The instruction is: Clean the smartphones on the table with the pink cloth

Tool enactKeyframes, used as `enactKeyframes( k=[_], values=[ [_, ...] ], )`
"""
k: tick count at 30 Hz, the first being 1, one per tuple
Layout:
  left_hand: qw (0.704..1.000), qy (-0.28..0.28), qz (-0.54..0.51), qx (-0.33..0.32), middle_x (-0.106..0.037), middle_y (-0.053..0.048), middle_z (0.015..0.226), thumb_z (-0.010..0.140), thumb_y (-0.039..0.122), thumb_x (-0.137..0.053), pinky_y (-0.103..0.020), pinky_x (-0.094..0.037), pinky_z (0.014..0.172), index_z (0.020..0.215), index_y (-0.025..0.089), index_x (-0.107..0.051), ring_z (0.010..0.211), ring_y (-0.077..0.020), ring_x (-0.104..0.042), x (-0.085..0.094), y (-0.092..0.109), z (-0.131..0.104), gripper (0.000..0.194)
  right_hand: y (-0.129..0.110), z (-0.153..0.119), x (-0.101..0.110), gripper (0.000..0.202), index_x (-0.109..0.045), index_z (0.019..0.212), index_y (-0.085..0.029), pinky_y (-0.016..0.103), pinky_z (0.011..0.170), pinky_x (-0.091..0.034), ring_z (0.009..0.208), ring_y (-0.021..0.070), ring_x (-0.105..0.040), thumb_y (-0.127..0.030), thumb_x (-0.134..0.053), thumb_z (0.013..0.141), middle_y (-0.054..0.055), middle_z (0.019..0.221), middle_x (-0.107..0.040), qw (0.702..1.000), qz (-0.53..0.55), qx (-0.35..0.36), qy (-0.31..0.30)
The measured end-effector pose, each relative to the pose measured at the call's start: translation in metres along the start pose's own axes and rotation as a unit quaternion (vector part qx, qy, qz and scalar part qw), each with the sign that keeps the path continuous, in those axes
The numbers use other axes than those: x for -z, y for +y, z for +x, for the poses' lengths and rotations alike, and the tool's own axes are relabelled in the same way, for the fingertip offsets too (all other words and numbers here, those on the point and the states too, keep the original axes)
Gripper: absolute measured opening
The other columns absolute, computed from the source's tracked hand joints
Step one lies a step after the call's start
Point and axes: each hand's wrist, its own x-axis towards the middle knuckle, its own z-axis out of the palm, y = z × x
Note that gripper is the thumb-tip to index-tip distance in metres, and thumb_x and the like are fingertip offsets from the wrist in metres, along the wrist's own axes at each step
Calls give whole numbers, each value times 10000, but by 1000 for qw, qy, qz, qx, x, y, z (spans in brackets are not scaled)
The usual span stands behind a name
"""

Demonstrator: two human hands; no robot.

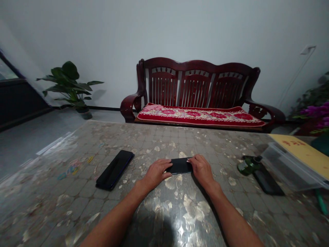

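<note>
From where I stand, the worktop (154,137) stretches wide under its flowered cover, its far edge running just in front of the dark wooden bench (195,66) with a red floral runner (197,116), its left edge slanting away beside grey floor (17,137). Bare cover shows in broad bands on either side of the person's arms, and more lies between the hands and the far edge. On the left, a second phone (115,169) sits at a slant, well apart from the left hand (156,171), with a scatter of coloured bands (74,165) beyond it. On the right, near the far corner, stands a clear plastic box (280,168); a yellow sheet (303,151) with red markings lies over its top, and I can't make out what is inside. Just left of it, a green bottle (248,165) overlaps a flat black object (268,180); whether the bottle stands or lies, I can't tell. In the middle, well in from every edge, is the black phone (179,166), held flat at the worktop. Its long axis runs left to right, the right end a shade farther away; which end is its top I can't tell. The left hand's fingers (166,162) and thumb grip the left end, and the right hand (202,168) pinches the right end.
</note>
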Motion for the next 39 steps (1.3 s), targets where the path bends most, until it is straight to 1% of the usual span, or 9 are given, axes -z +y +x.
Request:
enactKeyframes(
  k=[2,4,10,16,23,30,32,36,39],
  values=[
    [1000,2,-1,-2,-675,-122,1311,826,280,-790,-445,-483,1066,1229,203,-694,1223,-278,-627,0,0,0,422,6,0,0,260,-747,919,-214,288,745,-399,848,205,-548,-123,-506,955,64,848,-624,1000,-18,-16,11],
    [1000,0,0,-2,-672,-115,1318,824,280,-790,-438,-485,1064,1229,212,-694,1224,-276,-627,1,0,0,422,5,0,0,263,-748,924,-213,287,742,-400,850,205,-550,-120,-505,955,66,851,-625,1000,-22,-13,12],
    [1000,-1,-1,3,-673,-108,1318,820,280,-792,-440,-476,1076,1224,221,-699,1224,-278,-626,1,1,1,418,-9,-1,-2,251,-744,951,-230,281,752,-405,840,190,-556,-129,-514,962,52,861,-627,999,7,41,-20],
    [1000,0,-9,5,-670,-119,1320,823,280,-790,-450,-476,1075,1228,213,-698,1228,-281,-624,0,1,0,421,3,0,0,248,-748,929,-209,292,761,-410,866,208,-559,-120,-518,956,64,865,-637,1000,-17,-8,2],
    [1000,-3,-9,2,-672,-111,1319,831,268,-779,-447,-475,1076,1226,222,-699,1229,-277,-623,0,1,1,406,-16,-3,0,236,-739,956,-226,275,760,-407,843,186,-551,-130,-523,964,46,864,-629,998,21,56,-26],
    [1000,-6,-2,4,-665,-113,1329,832,293,-781,-443,-474,1076,1231,219,-695,1233,-274,-621,1,0,0,414,3,0,0,258,-745,921,-208,296,744,-392,846,211,-542,-123,-505,963,65,853,-630,999,-29,-10,9],
    [1000,-7,2,5,-668,-113,1325,821,293,-792,-440,-475,1076,1225,216,-699,1231,-277,-622,0,0,0,421,1,0,0,259,-744,926,-208,292,747,-396,844,207,-547,-124,-502,967,62,850,-629,1000,-18,0,9],
    [1000,-5,4,4,-671,-125,1317,814,279,-800,-445,-476,1075,1223,197,-699,1224,-284,-625,0,0,0,430,-10,-1,-2,246,-740,944,-227,283,756,-404,841,193,-557,-132,-515,969,49,860,-635,999,17,47,-17],
    [1000,-3,2,1,-669,-128,1320,818,275,-795,-448,-478,1073,1226,196,-697,1227,-285,-622,0,0,0,426,-7,1,-2,246,-740,950,-221,286,752,-405,845,197,-557,-125,-514,964,56,865,-635,999,6,31,-12]
  ],
)
